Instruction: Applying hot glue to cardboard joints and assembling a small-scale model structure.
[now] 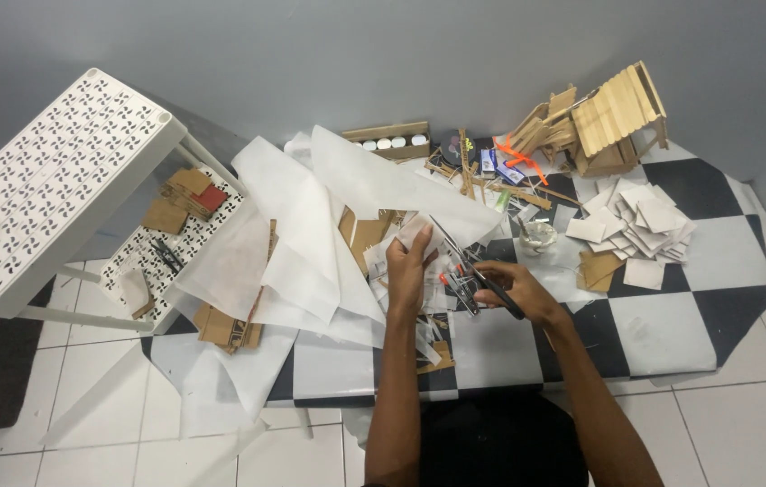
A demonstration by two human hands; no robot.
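Counter (690, 334) centre-right, shelf rack (58, 171) to left. Large paper sheets (311, 225) on counter's left part, overhanging edge. Stick house (613, 122) at far right corner; stack of paper squares (640, 225) before it. Left hand (408, 271) and right hand (514, 289) mid-counter, scissors (478, 275) between. Cardboard pieces (189, 194) on rack's lower shelf.

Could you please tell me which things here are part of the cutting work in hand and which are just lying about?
In use:
- left hand, holding a small white paper piece
- right hand, working the scissors

Lying about:
- popsicle-stick house
- pile of cut white squares
- large white paper sheets
- cardboard scraps
- white perforated shelf rack
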